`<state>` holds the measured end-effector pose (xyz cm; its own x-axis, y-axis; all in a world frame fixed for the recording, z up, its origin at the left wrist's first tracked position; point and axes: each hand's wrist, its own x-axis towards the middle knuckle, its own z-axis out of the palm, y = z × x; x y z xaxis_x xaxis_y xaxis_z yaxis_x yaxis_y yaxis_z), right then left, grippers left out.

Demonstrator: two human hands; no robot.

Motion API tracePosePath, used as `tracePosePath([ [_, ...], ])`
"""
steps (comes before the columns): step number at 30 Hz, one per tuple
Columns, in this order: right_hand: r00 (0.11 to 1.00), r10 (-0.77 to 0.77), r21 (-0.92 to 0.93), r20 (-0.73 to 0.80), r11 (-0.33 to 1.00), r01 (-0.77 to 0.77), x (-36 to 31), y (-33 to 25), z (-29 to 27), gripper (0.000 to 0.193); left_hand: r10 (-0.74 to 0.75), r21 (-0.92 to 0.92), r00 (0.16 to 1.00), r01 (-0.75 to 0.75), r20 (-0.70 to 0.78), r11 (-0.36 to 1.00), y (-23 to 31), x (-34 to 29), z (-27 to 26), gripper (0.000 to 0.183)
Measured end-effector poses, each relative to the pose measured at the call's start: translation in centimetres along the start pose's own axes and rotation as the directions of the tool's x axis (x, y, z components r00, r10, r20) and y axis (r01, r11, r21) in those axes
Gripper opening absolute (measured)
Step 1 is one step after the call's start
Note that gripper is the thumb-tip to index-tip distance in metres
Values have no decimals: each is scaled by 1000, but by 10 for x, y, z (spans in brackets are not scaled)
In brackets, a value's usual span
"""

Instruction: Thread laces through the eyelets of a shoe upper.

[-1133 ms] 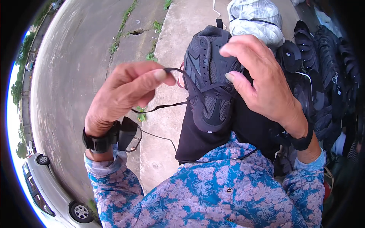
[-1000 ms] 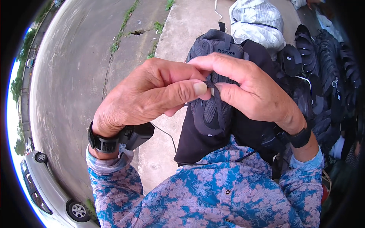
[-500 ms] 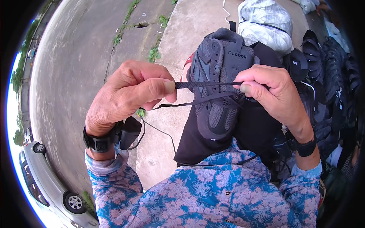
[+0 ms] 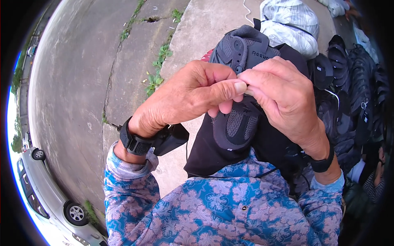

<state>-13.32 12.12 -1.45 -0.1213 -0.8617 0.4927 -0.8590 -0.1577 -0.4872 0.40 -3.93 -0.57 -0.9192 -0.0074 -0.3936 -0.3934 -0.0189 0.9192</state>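
Observation:
A dark grey sneaker [image 4: 234,130] rests on my lap, its toe toward me. Over its middle my two hands meet, covering most of the eyelet rows. My left hand [image 4: 191,94] is closed, thumb and forefinger pinching the black shoelace [image 4: 247,85]. Right against those fingertips, my right hand [image 4: 283,96] is closed in a pinch on the same lace. Only a tiny dark bit of lace shows between them; the rest is hidden behind the fingers. The sneaker's tongue and heel loop stick out beyond my hands.
White wrapped bundle [image 4: 289,26] lies just beyond the sneaker. Rows of dark shoes [image 4: 361,94] line the right side. At left are a concrete pavement [image 4: 78,82], weeds [image 4: 154,80] in a crack and a parked silver car [image 4: 47,184]. Another person's striped sleeve [image 4: 374,186] shows at far right.
My left hand has moved right until it meets my right hand. The lace that was stretched between them is now mostly hidden. The sneaker has tilted slightly.

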Motion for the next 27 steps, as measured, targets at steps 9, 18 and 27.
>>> tracePosePath([
  [9, 996, 55, -115, 67, 992, -47, -18, 10, -1, 24, 213, 262, 926, -132, -311, 956, -34, -7, 14, 26],
  [18, 996, 65, -119, 55, 991, -58, -20, 11, 7, 23, 211, 349, 905, -75, -369, 934, -40, -4, 21, 16],
  [27, 996, 49, -93, 73, 995, -42, -17, 10, 14, 17, 603, 699, 685, -190, -409, 690, -45, 9, 45, 3],
])
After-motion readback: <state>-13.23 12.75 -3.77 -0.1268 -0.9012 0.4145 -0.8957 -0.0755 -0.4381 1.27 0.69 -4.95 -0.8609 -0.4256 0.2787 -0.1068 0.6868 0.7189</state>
